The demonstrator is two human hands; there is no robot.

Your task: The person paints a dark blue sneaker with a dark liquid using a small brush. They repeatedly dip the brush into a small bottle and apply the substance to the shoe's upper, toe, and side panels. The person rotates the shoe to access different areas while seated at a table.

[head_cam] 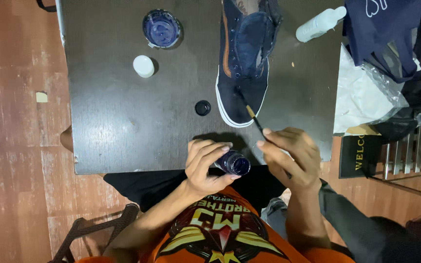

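Top-down view over a dark table (123, 126); the left hand (204, 163) is wrapped around a small open bottle (235, 163) of dark blue liquid right at the table's near edge, fingers curled over the top side so most of the bottle body is hidden, only the mouth and a bit of the neck show; the right hand (288, 158) is closed in a pinch on a thin brush (249, 111), whose handle end disappears inside the grip; the bristle end rests on the toe of a navy sneaker (242, 73), but it's dark on dark, so can't really tell where the bristles stop; the sneaker's heel end is cut off by the top of the frame; near the toe sits a little black cap (202, 107); further back there's a white cap (143, 66) and a round dish (162, 28) of blue-purple stuff; a white squeeze bottle (319, 24) lies tilted at the top right; off the table's right side there's a pile of navy cloth (381, 34) and crumpled plastic (366, 97), too jumbled to sort out.
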